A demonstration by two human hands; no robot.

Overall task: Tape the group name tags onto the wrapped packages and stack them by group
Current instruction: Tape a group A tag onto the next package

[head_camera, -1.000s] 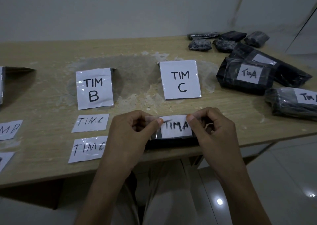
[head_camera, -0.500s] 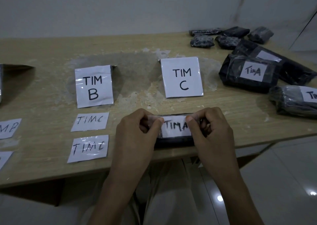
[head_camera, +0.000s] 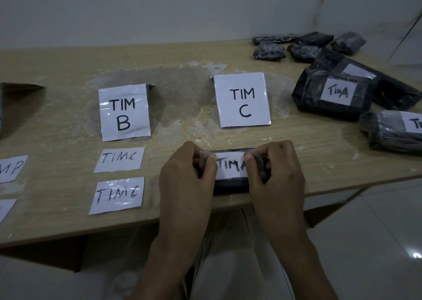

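TIM A tag [head_camera: 230,167] was pinched at both ends by left hand [head_camera: 185,181] and right hand [head_camera: 278,174] over black package [head_camera: 230,186] at worktop's [head_camera: 68,71] 6 o'clock edge; wrinkled, crooked tape was risked by uneven pressing.

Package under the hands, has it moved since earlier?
No. The package stays put, just in front of the TIM C card.
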